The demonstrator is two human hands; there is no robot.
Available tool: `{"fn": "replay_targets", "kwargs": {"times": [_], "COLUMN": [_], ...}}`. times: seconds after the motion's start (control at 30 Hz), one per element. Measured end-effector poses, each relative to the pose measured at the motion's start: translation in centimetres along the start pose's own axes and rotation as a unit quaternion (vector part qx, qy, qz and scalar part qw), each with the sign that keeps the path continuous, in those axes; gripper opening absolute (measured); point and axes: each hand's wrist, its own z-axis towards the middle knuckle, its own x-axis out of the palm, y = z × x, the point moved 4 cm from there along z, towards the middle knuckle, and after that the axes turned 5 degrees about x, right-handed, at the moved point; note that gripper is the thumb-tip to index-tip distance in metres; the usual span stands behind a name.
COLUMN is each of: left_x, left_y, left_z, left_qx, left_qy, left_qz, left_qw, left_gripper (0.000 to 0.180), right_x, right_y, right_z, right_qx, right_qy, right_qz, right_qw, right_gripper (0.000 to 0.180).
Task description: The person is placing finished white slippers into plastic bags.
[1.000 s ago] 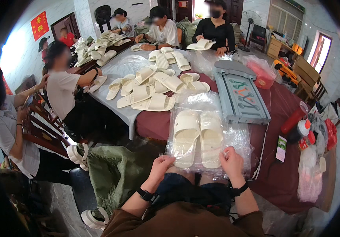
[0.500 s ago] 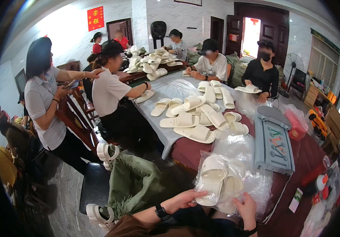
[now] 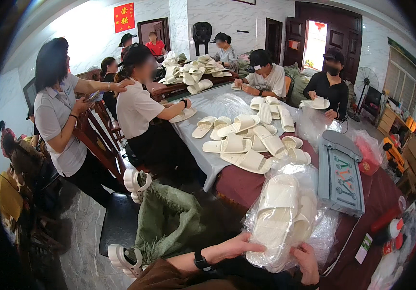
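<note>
A pair of cream slippers [image 3: 276, 209] lies inside a clear plastic bag [image 3: 252, 223] just in front of me, at the table's near edge. The left slipper overlaps the right one. My left hand [image 3: 234, 247] grips the bag's lower left side, its thumb on top over the slipper's end. At the lower right corner, my right hand [image 3: 307, 261] pinches the plastic with bent fingers. Underneath and behind lies a stack of clear bags [image 3: 321, 232]. Beyond it is a loose heap of cream slippers [image 3: 246, 145].
A grey plastic case [image 3: 339, 171] stands right of the bags on the dark red tablecloth [image 3: 239, 186]. A green woven sack [image 3: 167, 224] is by my left arm, beside a dark chair seat. Several people work round the table; one stands holding a phone. Bottles [image 3: 393, 229] are at right.
The bagged slippers have come up and turned, with the left one now lapping over the other. Both hands keep hold, shifted slightly right. The whole view has moved a little.
</note>
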Motion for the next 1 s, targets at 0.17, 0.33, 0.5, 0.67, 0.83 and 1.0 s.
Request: {"fn": "replay_targets", "kwargs": {"times": [0.17,0.33,0.5,0.67,0.83,1.0], "left_x": [0.4,1.1,0.8,-1.4,-7.2,-10.5], "left_y": [0.1,0.9,0.8,-4.9,-15.2,-20.1], "left_z": [-0.9,0.0,0.1,-4.4,-13.8,-24.2], "left_qx": [0.068,0.119,0.159,0.213,0.251,0.041], "left_qy": [-0.008,-0.037,-0.095,-0.174,-0.346,-0.563], "left_qz": [-0.006,-0.017,-0.045,0.056,0.298,0.677], "left_qw": [0.998,0.992,0.982,0.960,0.854,0.472], "left_gripper": [0.056,0.054,0.059,0.059,0.068,0.060], "right_x": [3.7,6.2,6.3,2.4,-2.6,-4.2], "right_y": [4.3,4.8,5.1,5.9,8.3,5.0], "right_z": [-1.4,-1.6,-1.9,0.5,1.0,2.6], "right_qx": [-0.095,-0.188,-0.203,-0.213,-0.372,-0.375], "right_qy": [-0.011,-0.031,-0.060,-0.020,-0.292,-0.291], "right_qz": [-0.061,-0.036,-0.134,-0.237,-0.424,-0.481], "right_qw": [0.994,0.981,0.968,0.948,0.773,0.737], "right_gripper": [0.026,0.032,0.028,0.021,0.019,0.025]}}
